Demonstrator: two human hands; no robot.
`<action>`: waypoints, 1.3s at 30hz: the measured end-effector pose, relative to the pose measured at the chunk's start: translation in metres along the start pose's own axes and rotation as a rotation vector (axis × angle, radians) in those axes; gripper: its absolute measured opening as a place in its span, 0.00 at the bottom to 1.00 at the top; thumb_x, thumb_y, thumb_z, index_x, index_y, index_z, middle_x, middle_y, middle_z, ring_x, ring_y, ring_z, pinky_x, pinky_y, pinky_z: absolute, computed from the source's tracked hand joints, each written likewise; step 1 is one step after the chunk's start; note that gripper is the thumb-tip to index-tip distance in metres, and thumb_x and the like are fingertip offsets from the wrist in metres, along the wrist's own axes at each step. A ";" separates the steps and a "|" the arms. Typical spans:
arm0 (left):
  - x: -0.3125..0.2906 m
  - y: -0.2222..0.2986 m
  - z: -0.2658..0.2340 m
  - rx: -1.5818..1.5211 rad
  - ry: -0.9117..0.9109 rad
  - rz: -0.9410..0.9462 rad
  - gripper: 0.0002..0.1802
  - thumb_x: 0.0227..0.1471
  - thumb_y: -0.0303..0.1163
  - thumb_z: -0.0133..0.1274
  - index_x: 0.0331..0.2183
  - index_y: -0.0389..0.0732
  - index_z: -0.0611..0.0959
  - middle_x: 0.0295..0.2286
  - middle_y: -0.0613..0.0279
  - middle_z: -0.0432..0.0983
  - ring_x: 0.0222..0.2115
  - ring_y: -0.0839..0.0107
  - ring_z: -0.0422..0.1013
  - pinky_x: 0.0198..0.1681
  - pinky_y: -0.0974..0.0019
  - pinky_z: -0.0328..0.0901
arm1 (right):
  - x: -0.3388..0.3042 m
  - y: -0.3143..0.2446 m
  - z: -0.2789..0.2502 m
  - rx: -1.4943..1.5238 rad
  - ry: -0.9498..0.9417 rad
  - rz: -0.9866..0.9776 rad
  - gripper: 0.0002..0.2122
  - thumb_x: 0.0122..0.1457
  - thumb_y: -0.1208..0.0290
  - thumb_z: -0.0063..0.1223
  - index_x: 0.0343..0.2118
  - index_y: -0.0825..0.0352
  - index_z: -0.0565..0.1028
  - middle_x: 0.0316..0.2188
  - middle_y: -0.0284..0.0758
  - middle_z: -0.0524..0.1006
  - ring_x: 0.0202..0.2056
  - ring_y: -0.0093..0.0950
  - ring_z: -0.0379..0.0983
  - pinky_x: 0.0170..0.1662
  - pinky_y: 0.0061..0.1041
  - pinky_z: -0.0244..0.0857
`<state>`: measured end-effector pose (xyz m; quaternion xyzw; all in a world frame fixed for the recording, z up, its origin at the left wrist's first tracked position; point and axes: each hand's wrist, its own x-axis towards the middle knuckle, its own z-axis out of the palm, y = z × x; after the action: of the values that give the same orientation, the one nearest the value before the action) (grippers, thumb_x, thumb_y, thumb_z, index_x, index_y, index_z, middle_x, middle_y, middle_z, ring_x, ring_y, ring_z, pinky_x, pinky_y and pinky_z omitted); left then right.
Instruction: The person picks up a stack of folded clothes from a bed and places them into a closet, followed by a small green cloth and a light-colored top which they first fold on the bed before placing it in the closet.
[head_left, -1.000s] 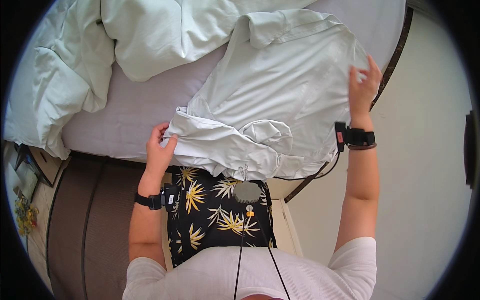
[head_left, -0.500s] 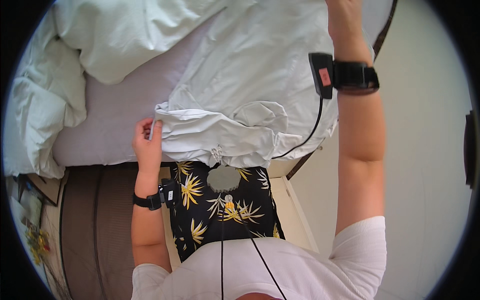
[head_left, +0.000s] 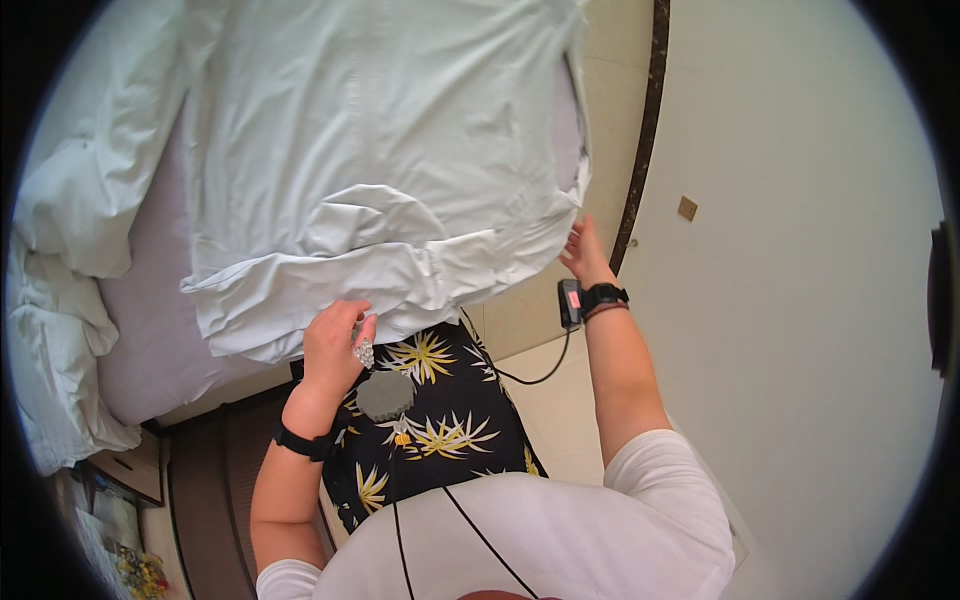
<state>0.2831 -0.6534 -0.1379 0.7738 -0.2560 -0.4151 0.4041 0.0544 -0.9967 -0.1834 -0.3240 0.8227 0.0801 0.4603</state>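
Observation:
A white sheet (head_left: 400,130) covers much of the bed, its near end bunched into loose folds. My left hand (head_left: 333,345) is at the near edge of these folds, fingers bent loosely and the thumb apart from them. I see no cloth gripped in it. Beside its thumb shows a small beaded silver ornament (head_left: 364,352). At the bed's near right corner, my right hand (head_left: 590,255) reaches to the sheet's edge with fingers apart. Whether its fingertips touch the cloth I cannot tell.
Bare lilac mattress (head_left: 150,320) shows at left, beside a crumpled white duvet (head_left: 75,220). A pale wall (head_left: 790,250) rises on the right. Below me are black floral trousers (head_left: 440,400) and a scalloped grey disc (head_left: 386,396). A cable (head_left: 548,380) hangs from my right wrist device.
My right arm has drawn back from the far side to the near right corner. My left hand has let go of the sheet's left corner and moved right along its edge. The view has shifted.

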 end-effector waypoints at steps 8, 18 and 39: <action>0.033 -0.001 0.075 -0.077 -0.050 -0.178 0.08 0.42 0.28 0.52 0.28 0.35 0.76 0.20 0.58 0.72 0.19 0.70 0.68 0.24 0.71 0.63 | 0.042 -0.066 0.036 0.300 -0.542 -0.303 0.30 0.54 0.43 0.32 0.53 0.61 0.58 0.50 0.34 0.63 0.50 0.28 0.60 0.52 0.27 0.55; 0.053 -0.018 0.088 -0.163 -0.003 -0.561 0.10 0.37 0.29 0.52 0.24 0.33 0.78 0.16 0.63 0.73 0.17 0.79 0.67 0.22 0.74 0.61 | 0.044 -0.124 0.052 -0.388 -0.312 -1.046 0.14 0.52 0.63 0.46 0.27 0.72 0.74 0.21 0.33 0.73 0.25 0.24 0.67 0.30 0.25 0.61; 0.022 -0.013 0.002 -1.772 -0.098 -0.553 0.40 0.48 0.64 0.25 0.49 0.40 0.64 0.48 0.45 0.60 0.47 0.55 0.61 0.47 0.52 0.58 | -0.145 0.073 0.085 -1.196 -0.345 -1.934 0.19 0.42 0.72 0.46 0.42 0.61 0.69 0.50 0.37 0.63 0.26 0.24 0.63 0.28 0.23 0.56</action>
<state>0.2942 -0.6633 -0.1592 0.1978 0.3315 -0.5728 0.7231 0.1229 -0.8367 -0.1257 -0.9713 -0.0134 0.1143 0.2084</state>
